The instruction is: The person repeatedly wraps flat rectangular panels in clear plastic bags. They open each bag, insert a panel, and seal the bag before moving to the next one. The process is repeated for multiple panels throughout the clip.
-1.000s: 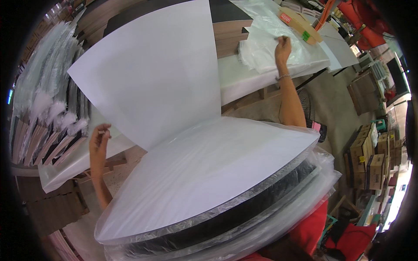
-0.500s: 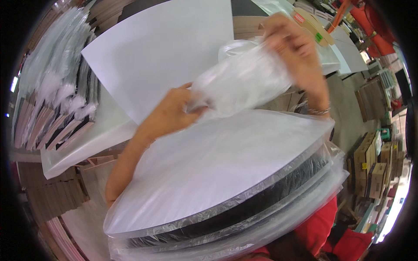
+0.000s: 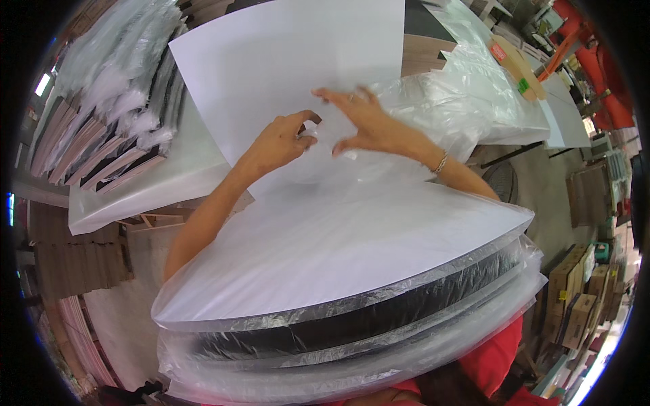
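Observation:
A white curved panel in clear plastic (image 3: 338,254) lies on top of several wrapped, dark-edged panels right in front of me. Beyond its far edge, my left hand (image 3: 284,141) has thumb and fingers curled around the gathered film of a clear plastic bag (image 3: 440,111). My right hand (image 3: 372,125) is just to the right, its fingers spread and thumb apart, over the same loose film. The bag spreads crumpled to the right, under and past my right wrist. Behind both hands stands a large white fan-shaped sheet (image 3: 291,61), its lower part hidden by the film.
Wrapped panels (image 3: 115,101) are stacked on the white-covered table (image 3: 156,203) at the left. A cardboard piece (image 3: 518,64) lies at the far right of the table. Cartons (image 3: 575,298) stand on the floor at the right, and brown boards (image 3: 78,267) are piled at the lower left.
The bunched plastic bag has come down and spread out to the right. My right hand has moved left and down, its fingers now spread, close to my left hand. The view has shifted slightly.

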A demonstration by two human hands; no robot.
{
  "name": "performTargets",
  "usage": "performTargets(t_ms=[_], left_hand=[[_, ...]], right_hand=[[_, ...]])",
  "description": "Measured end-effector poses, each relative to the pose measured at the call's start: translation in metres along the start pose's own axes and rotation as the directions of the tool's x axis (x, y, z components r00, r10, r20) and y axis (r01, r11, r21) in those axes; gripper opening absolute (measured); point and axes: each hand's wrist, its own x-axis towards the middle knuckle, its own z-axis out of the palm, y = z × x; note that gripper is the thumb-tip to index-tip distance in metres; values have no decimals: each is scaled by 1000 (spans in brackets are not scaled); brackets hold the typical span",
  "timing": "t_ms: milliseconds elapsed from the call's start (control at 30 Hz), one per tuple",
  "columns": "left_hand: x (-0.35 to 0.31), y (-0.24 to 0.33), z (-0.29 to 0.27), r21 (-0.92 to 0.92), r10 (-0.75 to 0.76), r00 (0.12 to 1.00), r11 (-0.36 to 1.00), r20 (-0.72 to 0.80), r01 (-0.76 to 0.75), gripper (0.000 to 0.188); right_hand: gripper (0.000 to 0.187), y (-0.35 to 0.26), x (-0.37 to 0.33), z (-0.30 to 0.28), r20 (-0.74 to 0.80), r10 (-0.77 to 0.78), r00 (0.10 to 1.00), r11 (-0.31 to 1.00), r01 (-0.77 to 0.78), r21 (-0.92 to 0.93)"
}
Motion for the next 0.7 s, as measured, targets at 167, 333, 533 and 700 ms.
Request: performTargets(t_ms=[167, 333, 533, 700], left_hand=[[-9, 8, -17, -219, 205, 838, 909, -506, -355, 70], [-12, -26, -23, -413, 198, 936, 856, -292, -310, 67], [-10, -2, -15, -429, 192, 948, 856, -254, -288, 51], [-7, 0, -16, -492, 89, 914, 820, -395, -293, 32]], right_hand=[[58, -16, 8, 11, 228, 323, 918, 635, -389, 667], [40, -4, 12, -27, 194, 372, 908, 430, -354, 830], [45, -13, 5, -30, 117, 483, 868, 391, -333, 858], [54, 3, 1, -12, 56, 500, 864, 412, -294, 863]])
